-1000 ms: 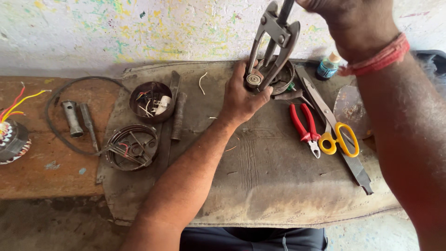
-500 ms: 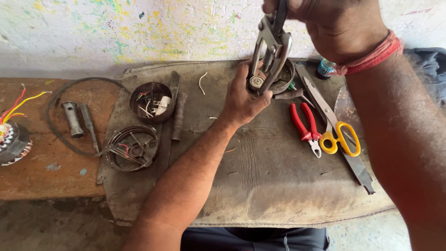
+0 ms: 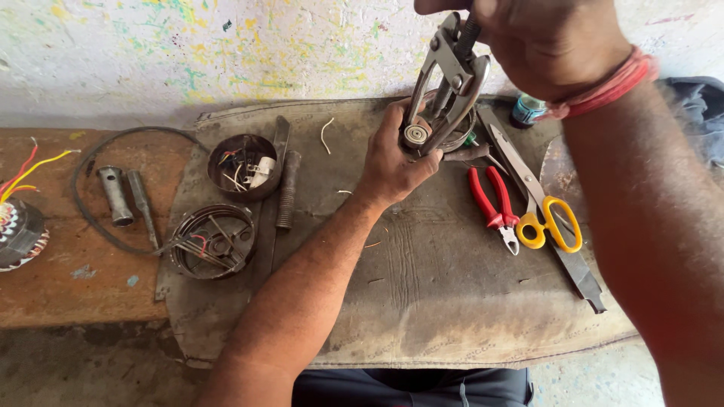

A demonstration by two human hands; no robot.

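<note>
Now the right hand has closed over the puller top at twelve o'clock, the left hand still clamping its base.

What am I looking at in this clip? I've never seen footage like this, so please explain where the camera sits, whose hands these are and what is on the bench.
The single picture comes from a camera worn on a person's head, looking down at their own two bare hands. There is no machine.

The left hand grips the lower end of a metal puller tool, a steel frame with arms around a small round part. The right hand, with a red band at the wrist, holds the tool's top.

They work over a worn grey mat on a wooden bench. On the mat lie red-handled pliers, yellow-handled scissors, and two round metal housings with bits of wire inside. On the bare wood lie a socket tube and a coil with coloured wires.
</note>
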